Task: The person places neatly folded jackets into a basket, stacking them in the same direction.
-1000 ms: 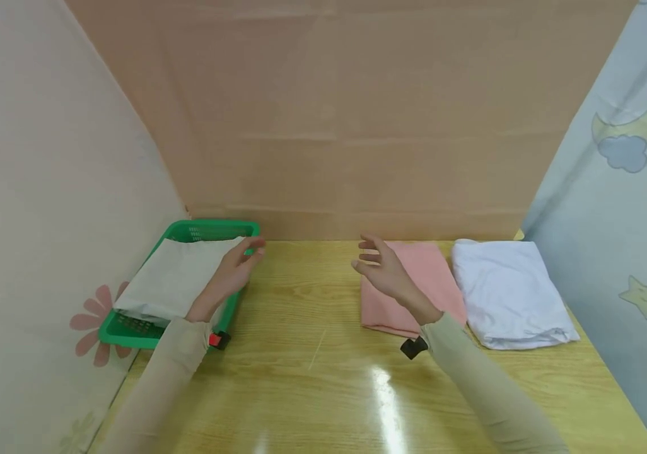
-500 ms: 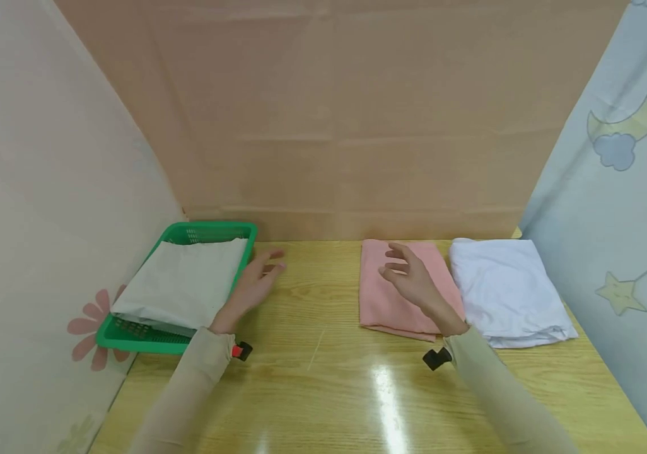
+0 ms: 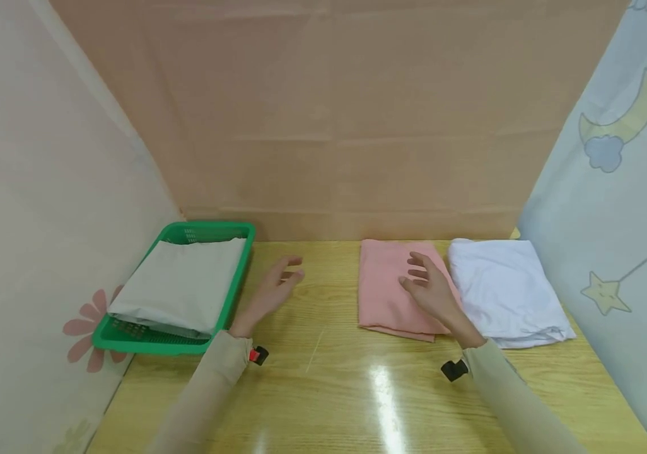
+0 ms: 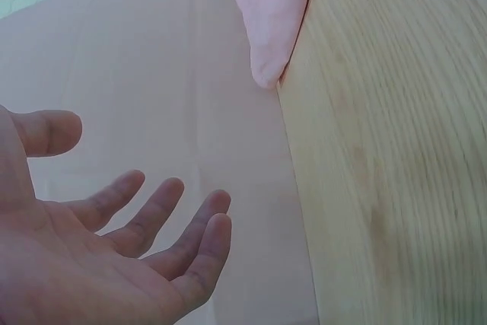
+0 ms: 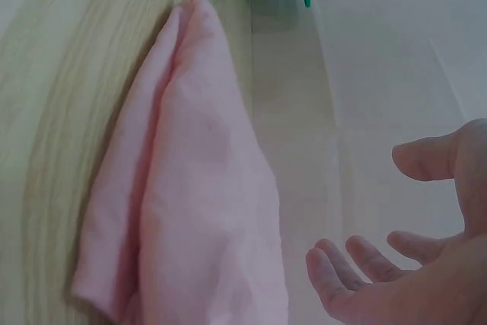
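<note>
Nearest, a glare (image 3: 383, 397) runs along the wood-grained counter (image 3: 323, 403), and a thin pale line (image 3: 314, 350) marks the wood beyond it. Two beige sleeves (image 3: 204, 391) reach in from the bottom edge, the left and right arms well apart. A small black block (image 3: 261, 355) sits at the left cuff, with red beside it; another black block (image 3: 454, 370) sits at the right cuff.

The left hand (image 3: 269, 291) hangs over the counter, just right of the basket. Its fingers (image 4: 156, 215) are loosely bent and apart, the thumb well away from them, and they hold nothing. The right hand (image 3: 434, 293) hovers above the pink cloth, palm turned inward; its fingers (image 5: 373, 260) are likewise slightly curved, thumb apart, with nothing in their hold.

The green basket (image 3: 153, 348) stands at the left of the counter, a folded grey cloth (image 3: 178, 284) lying in it and nearly filling it. The folded pink cloth (image 3: 380, 290) lies flat right of centre. Just beside it, on the right, lies the folded white cloth (image 3: 507, 290); whether the two touch is hard to tell.

Behind, a brown sheet (image 3: 329, 126) rises from the counter's far edge. A pale left sheet (image 3: 34, 189) carries a pink flower (image 3: 93, 325), and a bluish right sheet (image 3: 562, 208) bears a yellow moon (image 3: 638, 110), a cloud (image 3: 604, 153) and a star (image 3: 606, 293).
</note>
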A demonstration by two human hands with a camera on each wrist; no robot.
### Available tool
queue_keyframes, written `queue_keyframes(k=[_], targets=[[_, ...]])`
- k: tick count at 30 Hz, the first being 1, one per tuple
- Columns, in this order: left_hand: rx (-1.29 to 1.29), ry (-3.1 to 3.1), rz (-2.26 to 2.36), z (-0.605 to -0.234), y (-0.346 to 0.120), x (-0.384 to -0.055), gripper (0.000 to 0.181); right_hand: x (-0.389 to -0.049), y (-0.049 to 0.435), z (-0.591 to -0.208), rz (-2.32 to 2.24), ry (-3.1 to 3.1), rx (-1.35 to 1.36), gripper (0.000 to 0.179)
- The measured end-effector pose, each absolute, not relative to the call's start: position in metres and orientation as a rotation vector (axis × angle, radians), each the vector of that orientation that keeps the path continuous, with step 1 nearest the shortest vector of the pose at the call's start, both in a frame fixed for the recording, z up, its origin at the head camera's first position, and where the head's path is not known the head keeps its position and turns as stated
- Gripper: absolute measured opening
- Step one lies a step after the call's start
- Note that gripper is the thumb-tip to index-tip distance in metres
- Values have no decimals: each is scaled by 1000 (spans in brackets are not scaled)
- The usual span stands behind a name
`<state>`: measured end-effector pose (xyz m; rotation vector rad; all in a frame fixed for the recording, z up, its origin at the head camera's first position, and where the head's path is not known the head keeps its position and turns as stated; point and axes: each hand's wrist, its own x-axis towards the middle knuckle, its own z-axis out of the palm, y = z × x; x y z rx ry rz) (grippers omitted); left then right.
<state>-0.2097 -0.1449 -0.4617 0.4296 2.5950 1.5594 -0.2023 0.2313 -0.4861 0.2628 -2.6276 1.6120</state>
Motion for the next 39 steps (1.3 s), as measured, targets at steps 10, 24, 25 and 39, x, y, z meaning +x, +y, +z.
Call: queue_keyframes(k=[10,24,25,39], targets=[[448,2587,1569,-475,-126,-216,47,-198,254,-499,1478,-2627,218,70],[489,2486,1568,-494,-94,-222,49,-194,282,-514,1251,-2689,42,71],[487,2477,1571,-496,-91,-223,49,-194,283,-515,1239,-2699,35,72],[407,2379,1531,-524,-38,-235,54,-193,289,-523,1298,-2888,-67,93]])
